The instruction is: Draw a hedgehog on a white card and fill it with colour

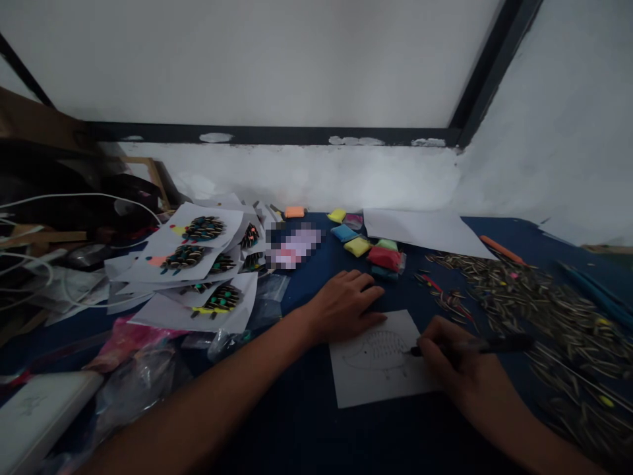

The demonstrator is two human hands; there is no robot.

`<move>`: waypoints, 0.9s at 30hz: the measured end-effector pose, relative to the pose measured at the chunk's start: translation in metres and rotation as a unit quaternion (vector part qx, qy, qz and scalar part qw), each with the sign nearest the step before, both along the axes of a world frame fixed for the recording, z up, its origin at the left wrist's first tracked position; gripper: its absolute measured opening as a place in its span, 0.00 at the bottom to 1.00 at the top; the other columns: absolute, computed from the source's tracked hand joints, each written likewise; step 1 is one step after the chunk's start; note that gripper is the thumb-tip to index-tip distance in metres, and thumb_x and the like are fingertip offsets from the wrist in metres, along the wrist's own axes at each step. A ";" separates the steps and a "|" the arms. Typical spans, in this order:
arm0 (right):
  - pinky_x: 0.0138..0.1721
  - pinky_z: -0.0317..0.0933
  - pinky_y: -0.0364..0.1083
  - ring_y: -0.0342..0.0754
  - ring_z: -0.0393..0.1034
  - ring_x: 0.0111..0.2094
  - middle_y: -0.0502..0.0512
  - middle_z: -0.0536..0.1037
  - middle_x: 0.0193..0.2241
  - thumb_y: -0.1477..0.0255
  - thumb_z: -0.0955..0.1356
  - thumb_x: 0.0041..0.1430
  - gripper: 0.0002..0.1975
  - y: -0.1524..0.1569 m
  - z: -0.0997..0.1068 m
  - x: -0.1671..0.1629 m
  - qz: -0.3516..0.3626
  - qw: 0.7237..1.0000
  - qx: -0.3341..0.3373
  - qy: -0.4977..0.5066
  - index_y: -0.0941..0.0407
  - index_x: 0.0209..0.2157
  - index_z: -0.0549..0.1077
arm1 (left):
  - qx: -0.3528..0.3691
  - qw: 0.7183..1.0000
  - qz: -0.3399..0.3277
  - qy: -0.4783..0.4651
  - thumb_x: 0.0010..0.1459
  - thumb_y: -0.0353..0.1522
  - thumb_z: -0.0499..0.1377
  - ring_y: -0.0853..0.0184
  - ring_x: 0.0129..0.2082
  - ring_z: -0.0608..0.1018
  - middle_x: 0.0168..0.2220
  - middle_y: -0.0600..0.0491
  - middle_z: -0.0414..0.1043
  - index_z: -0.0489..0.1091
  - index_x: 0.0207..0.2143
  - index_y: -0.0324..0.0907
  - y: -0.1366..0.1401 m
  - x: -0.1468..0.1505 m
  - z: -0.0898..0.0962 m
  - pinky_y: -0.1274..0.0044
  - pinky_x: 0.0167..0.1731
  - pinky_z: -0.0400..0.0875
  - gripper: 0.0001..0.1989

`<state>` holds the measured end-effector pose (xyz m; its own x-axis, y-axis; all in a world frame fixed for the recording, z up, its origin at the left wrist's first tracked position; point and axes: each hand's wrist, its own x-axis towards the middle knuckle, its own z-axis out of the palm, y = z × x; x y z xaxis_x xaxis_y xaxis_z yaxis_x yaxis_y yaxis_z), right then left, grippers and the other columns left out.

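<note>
A small sheet of white paper (361,389) lies on the dark blue table in front of me. It bears a line drawing of a hedgehog-like animal with short strokes across its back and small legs. My left hand (343,307) rests flat on the sheet's upper left, fingers spread and holding nothing. In my right hand (452,363) is a black pen (509,343), pinched between thumb and fingers. Its tip meets the paper at the drawing's right end, or hovers just over it; I cannot tell which.
Striped sunflower seeds (554,316) spread over the right side, near an orange stick (504,249). Coloured clay packets (357,247) sit beyond my left hand, beside a larger white sheet (420,227). Finished seed-animal pictures (198,260), plastic bags (143,376) and a white box (44,415) crowd the left.
</note>
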<state>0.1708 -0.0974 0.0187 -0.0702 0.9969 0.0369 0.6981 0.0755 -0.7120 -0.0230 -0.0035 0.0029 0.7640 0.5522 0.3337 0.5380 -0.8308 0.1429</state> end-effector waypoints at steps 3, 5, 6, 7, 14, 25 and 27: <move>0.20 0.51 0.43 0.43 0.56 0.19 0.45 0.59 0.17 0.64 0.60 0.58 0.13 0.000 0.000 0.000 0.002 1.000 0.003 0.000 0.52 0.21 0.60 | -0.001 1.000 0.002 0.001 0.62 0.43 0.52 0.59 0.48 0.70 0.48 0.45 0.68 0.67 0.49 0.38 0.000 0.000 0.000 0.67 0.48 0.65 0.21; 0.20 0.52 0.43 0.43 0.57 0.20 0.46 0.60 0.17 0.63 0.60 0.58 0.14 0.000 -0.001 -0.001 -0.002 1.000 0.008 0.006 0.52 0.21 0.61 | 0.000 1.000 0.002 0.000 0.62 0.43 0.52 0.59 0.48 0.70 0.48 0.45 0.68 0.66 0.50 0.38 0.001 0.000 -0.001 0.66 0.48 0.65 0.21; 0.19 0.52 0.43 0.43 0.57 0.19 0.46 0.60 0.17 0.63 0.60 0.58 0.14 0.000 -0.001 -0.001 -0.007 1.000 0.010 0.012 0.52 0.21 0.61 | 0.000 1.000 0.001 -0.001 0.62 0.43 0.52 0.59 0.48 0.70 0.48 0.45 0.68 0.66 0.50 0.38 0.001 0.000 -0.001 0.66 0.48 0.65 0.21; 0.19 0.52 0.42 0.43 0.57 0.19 0.46 0.60 0.17 0.63 0.60 0.58 0.14 0.000 -0.001 -0.001 -0.012 1.000 0.012 0.018 0.52 0.20 0.61 | 0.000 1.000 0.000 -0.002 0.62 0.43 0.52 0.59 0.48 0.70 0.48 0.44 0.68 0.66 0.50 0.38 0.001 0.000 -0.001 0.66 0.48 0.65 0.21; 0.18 0.54 0.43 0.44 0.59 0.18 0.45 0.61 0.16 0.63 0.61 0.56 0.13 0.003 0.003 0.002 -0.021 0.999 0.024 0.006 0.51 0.20 0.60 | -0.004 1.000 -0.002 0.001 0.62 0.43 0.51 0.60 0.47 0.70 0.47 0.45 0.68 0.66 0.49 0.38 0.000 0.000 0.001 0.67 0.48 0.65 0.21; 0.18 0.53 0.43 0.44 0.58 0.18 0.45 0.60 0.17 0.62 0.60 0.57 0.14 0.002 0.002 0.000 -0.021 1.000 0.010 0.006 0.51 0.21 0.60 | -0.005 1.000 -0.003 -0.005 0.62 0.43 0.51 0.59 0.48 0.70 0.48 0.45 0.68 0.66 0.50 0.38 0.001 0.000 -0.002 0.66 0.47 0.65 0.20; 0.18 0.52 0.43 0.44 0.58 0.18 0.45 0.60 0.17 0.62 0.60 0.58 0.14 0.002 0.001 0.001 -0.019 1.000 0.004 0.013 0.51 0.21 0.60 | -0.005 1.000 -0.003 -0.005 0.62 0.43 0.51 0.59 0.48 0.70 0.48 0.44 0.68 0.66 0.50 0.38 0.001 0.000 -0.002 0.67 0.47 0.64 0.20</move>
